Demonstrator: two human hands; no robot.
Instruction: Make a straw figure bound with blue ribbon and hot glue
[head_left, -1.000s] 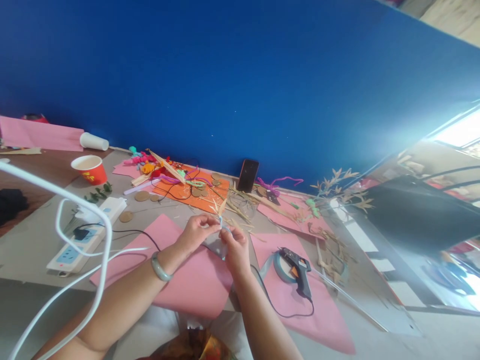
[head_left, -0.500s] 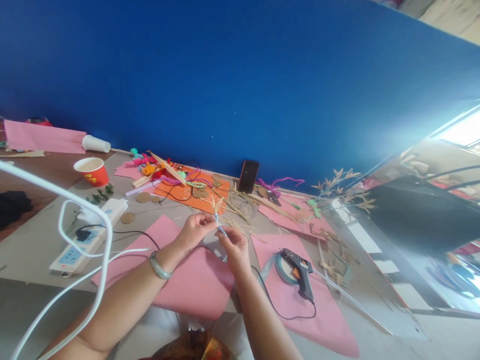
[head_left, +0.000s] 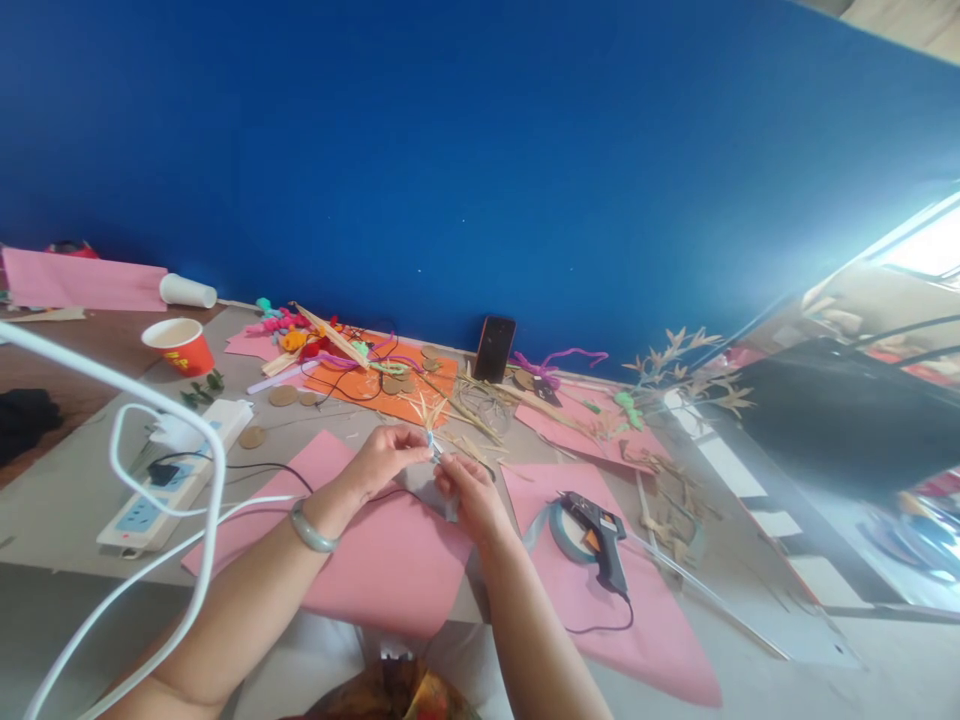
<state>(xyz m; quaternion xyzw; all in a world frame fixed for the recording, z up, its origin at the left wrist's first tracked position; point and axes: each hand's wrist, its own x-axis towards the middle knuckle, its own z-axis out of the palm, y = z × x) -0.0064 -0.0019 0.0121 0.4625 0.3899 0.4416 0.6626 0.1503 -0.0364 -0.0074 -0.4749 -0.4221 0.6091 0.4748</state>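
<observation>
Both hands meet over the pink paper, around a small sprig of straw-coloured leaves [head_left: 427,412] whose points fan upward. My left hand [head_left: 386,458] pinches the sprig low down between thumb and fingertips. A pale blue-grey strip, seemingly tape [head_left: 436,453], wraps the base of the sprig. My right hand [head_left: 471,490] is closed on that strip, close beside the left fingertips. More of the strip appears to hang below the right fingers, partly hidden. To the right, a black glue gun [head_left: 600,535] lies against a roll of pale blue tape [head_left: 568,537] on another pink sheet.
A white power strip [head_left: 176,480] and looping white cable [head_left: 214,500] stand at the left, near a red paper cup [head_left: 180,345]. A phone [head_left: 495,348] leans on the blue wall. Straw scraps, wooden discs and pipe cleaners lie at the back; a dried leafy branch [head_left: 686,365] is at right.
My right hand has turned and its fingers have come nearer the left fingertips, covering more of the strip. My left hand keeps its pinch. The view has shifted slightly.
</observation>
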